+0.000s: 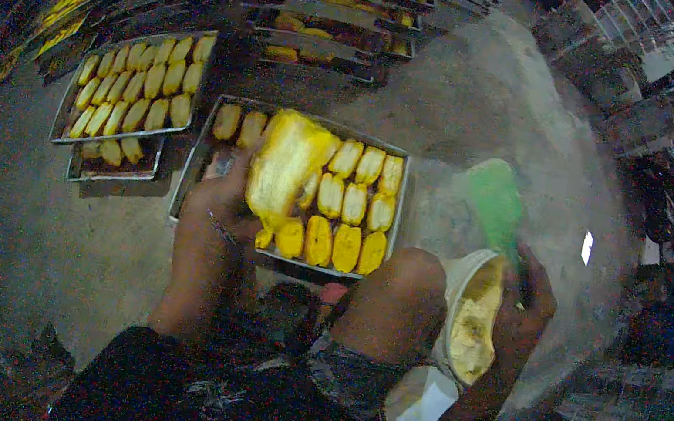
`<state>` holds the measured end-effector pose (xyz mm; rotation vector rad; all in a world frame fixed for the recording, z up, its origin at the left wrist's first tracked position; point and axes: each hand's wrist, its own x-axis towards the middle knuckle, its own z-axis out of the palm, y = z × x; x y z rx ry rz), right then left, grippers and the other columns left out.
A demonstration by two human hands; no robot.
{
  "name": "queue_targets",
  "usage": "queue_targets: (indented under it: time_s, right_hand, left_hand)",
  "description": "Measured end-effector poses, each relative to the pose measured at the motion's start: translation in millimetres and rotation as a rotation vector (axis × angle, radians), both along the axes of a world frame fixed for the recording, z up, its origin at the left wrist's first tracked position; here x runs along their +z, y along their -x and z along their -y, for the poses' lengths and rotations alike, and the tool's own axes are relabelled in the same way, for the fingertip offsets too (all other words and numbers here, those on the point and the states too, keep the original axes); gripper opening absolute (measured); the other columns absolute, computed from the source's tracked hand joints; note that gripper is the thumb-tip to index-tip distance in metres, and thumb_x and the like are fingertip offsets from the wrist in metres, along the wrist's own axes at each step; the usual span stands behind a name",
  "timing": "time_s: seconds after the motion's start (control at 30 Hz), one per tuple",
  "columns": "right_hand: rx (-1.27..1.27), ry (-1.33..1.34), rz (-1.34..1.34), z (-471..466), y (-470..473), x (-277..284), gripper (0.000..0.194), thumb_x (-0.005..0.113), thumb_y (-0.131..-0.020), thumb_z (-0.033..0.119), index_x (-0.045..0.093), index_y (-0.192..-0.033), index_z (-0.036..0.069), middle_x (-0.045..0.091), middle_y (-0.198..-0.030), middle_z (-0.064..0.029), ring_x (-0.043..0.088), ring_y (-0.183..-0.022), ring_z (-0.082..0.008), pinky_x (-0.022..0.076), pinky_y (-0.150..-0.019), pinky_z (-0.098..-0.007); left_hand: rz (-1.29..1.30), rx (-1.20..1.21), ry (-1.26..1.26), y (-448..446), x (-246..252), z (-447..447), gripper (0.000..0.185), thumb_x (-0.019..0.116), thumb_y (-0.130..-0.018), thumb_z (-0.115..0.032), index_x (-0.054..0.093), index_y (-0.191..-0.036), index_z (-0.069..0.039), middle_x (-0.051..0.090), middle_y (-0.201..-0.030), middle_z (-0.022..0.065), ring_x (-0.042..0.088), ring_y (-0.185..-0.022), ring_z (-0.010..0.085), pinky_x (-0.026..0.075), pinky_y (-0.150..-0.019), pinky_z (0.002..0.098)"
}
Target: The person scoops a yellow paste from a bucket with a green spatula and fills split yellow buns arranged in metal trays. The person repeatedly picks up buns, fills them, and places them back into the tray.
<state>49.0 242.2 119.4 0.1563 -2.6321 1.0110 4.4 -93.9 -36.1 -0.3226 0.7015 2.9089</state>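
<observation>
My left hand (224, 192) grips a large yellow, pale-topped piece (284, 166), apparently bread; blur leaves its exact kind unclear. It is above a metal baking tray (399, 214) of bun pieces (331, 195) in rows. Some tops are pale, while the nearest row is deeper yellow. On the right, my right hand (535, 295) holds a green scraper (494, 196) by its narrow end, its wide blade pointing away from me. Close beside that hand, a tilted pale bowl (459, 296) contains a creamy yellow mass (475, 328). My bent knee (395, 302) is left of the bowl.
Another tray of buns (139, 83) at left overlaps a lower tray (119, 166). Stacked racks of trays (326, 30) stand at the far side. A white container (422, 402) is below the bowl. Crates (621, 84) stand far right on the concrete floor (461, 91).
</observation>
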Motion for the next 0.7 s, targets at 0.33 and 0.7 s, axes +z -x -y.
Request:
queue_targets:
  time_s: [0.33, 0.7]
  right_hand:
    - [-0.342, 0.227, 0.273, -51.5, -40.3, -81.5, 0.034, 0.059, -0.081, 0.001, 0.056, -0.115, -0.003, 0.062, -0.104, -0.0121, 0.057, -0.100, -0.0187, 0.0441, -0.087, -0.0305]
    - [-0.382, 0.218, 0.430, -127.8, -72.4, -93.5, 0.048, 0.064, -0.081, 0.018, 0.049, -0.124, 0.003, 0.051, -0.075, 0.0002, 0.043, -0.057, -0.0055, 0.0356, -0.048, -0.0189]
  left_hand:
    - [0.530, 0.032, 0.782, 57.9, -238.2, 196.9, 0.044, 0.047, -0.089, -0.041, 0.055, -0.113, -0.005, 0.065, -0.099, 0.0097, 0.065, -0.086, 0.0210, 0.053, -0.075, 0.0337]
    - [0.481, -0.654, 2.142, 86.9, -303.3, 228.1, 0.037, 0.052, -0.088, -0.036, 0.060, -0.105, -0.005, 0.066, -0.097, 0.0098, 0.065, -0.087, 0.0228, 0.052, -0.076, 0.0350]
